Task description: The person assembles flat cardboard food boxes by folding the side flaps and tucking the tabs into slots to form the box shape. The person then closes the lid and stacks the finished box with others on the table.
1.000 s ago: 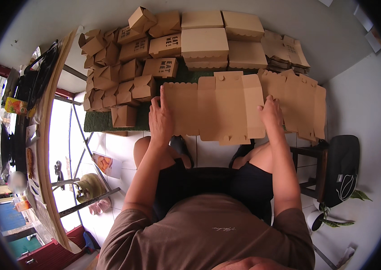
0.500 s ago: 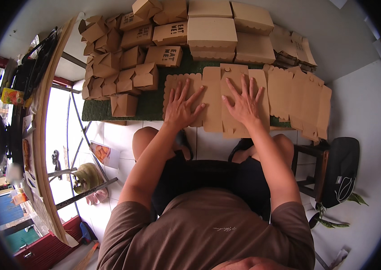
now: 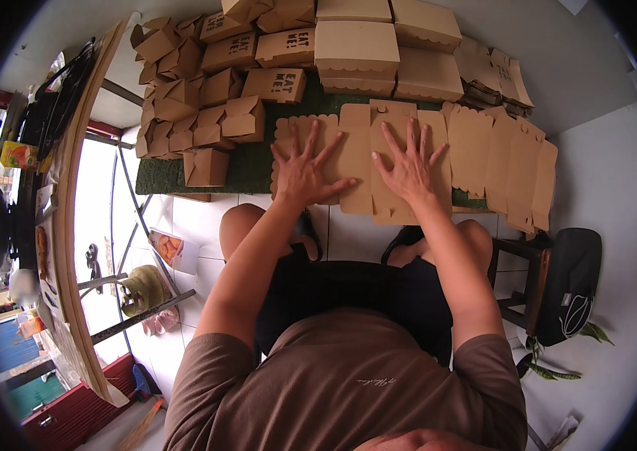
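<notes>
A flat, unfolded brown cardboard box blank (image 3: 356,150) with a scalloped left edge lies on the green, turf-like table cover (image 3: 247,169). Fingers spread wide, my left hand (image 3: 303,173) rests on its left panel. My right hand (image 3: 409,167) lies palm down with fingers apart on the panel right of the middle. Neither hand holds anything; both touch the cardboard. Just to the right, more flat box blanks (image 3: 514,161) lie fanned out, with scalloped and notched edges.
Small folded brown boxes (image 3: 221,124) are piled at the table's left. Larger closed boxes (image 3: 356,49) are stacked at the back, beside a pile of flat cardboard (image 3: 495,71). A dark stool (image 3: 521,282) and a black bag (image 3: 570,282) stand at the right.
My left hand's fingers have spread wider, its thumb reaching further right. My right hand stays on the cardboard, nearly unmoved. The view has shifted slightly.
</notes>
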A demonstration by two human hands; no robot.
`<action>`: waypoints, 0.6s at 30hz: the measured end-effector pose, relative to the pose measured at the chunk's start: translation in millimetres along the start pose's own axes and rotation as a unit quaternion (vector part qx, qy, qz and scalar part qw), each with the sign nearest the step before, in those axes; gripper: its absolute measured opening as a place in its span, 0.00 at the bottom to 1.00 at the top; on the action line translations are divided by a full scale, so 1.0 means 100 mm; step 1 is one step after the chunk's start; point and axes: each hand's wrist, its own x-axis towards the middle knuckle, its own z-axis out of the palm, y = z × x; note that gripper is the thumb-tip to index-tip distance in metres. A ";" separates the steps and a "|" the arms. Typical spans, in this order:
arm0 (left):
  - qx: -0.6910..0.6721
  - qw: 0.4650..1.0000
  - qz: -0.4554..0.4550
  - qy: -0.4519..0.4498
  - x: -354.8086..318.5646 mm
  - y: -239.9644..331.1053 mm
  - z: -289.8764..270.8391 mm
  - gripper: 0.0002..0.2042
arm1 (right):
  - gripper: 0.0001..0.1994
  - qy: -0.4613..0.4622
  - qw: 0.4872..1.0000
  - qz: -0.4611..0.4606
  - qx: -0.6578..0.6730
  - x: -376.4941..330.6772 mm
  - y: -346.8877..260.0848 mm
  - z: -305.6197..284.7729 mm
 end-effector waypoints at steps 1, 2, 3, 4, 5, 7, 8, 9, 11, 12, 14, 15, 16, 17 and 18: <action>0.007 1.000 -0.003 -0.018 0.01 0.01 -0.02 0.62 | 0.42 -0.009 1.000 0.004 -0.009 0.00 -0.02 -0.02; 0.015 0.999 -0.004 -0.033 0.02 0.02 -0.03 0.63 | 0.42 0.033 0.999 -0.016 0.015 -0.01 -0.05 -0.04; 0.024 0.999 -0.005 -0.047 0.03 0.03 -0.04 0.64 | 0.43 0.072 0.996 -0.032 0.035 -0.01 -0.10 -0.06; 0.033 0.998 -0.006 -0.061 0.05 0.03 -0.06 0.66 | 0.44 0.111 0.991 -0.049 0.054 -0.02 -0.16 -0.08; 0.031 0.997 -0.007 -0.066 0.07 0.02 -0.07 0.66 | 0.44 0.077 0.992 -0.083 0.052 -0.03 -0.23 -0.09; 0.022 0.996 -0.008 -0.082 0.08 0.03 -0.09 0.68 | 0.45 0.025 0.986 -0.158 0.054 -0.08 -0.38 -0.10; 0.024 0.995 -0.005 -0.093 0.09 0.03 -0.10 0.69 | 0.46 0.016 0.984 -0.176 0.036 -0.10 -0.45 -0.10; 0.025 0.994 -0.002 -0.105 0.10 0.01 -0.12 0.71 | 0.46 -0.043 0.987 -0.154 0.024 -0.09 -0.49 -0.09; 0.022 0.990 0.001 -0.138 0.12 -0.02 -0.16 0.73 | 0.47 -0.085 0.986 -0.139 0.033 -0.04 -0.57 -0.05; 0.017 0.987 0.004 -0.158 0.12 -0.05 -0.19 0.74 | 0.47 -0.073 0.986 -0.150 0.023 0.00 -0.58 -0.03; 0.003 0.985 0.013 -0.173 0.11 -0.09 -0.22 0.76 | 0.48 -0.076 0.984 -0.160 -0.013 0.07 -0.57 0.00; -0.006 0.985 0.020 -0.169 0.10 -0.12 -0.23 0.77 | 0.48 -0.051 0.985 -0.164 0.002 0.10 -0.56 0.01; -0.015 0.986 0.027 -0.164 0.08 -0.15 -0.23 0.78 | 0.49 -0.053 0.986 -0.158 0.000 0.12 -0.56 0.03; -0.022 0.987 0.034 -0.158 0.06 -0.18 -0.23 0.78 | 0.49 -0.058 0.987 -0.150 -0.005 0.14 -0.56 0.04; -0.028 0.987 0.040 -0.152 0.04 -0.21 -0.22 0.78 | 0.50 -0.052 0.988 -0.145 0.002 0.15 -0.56 0.05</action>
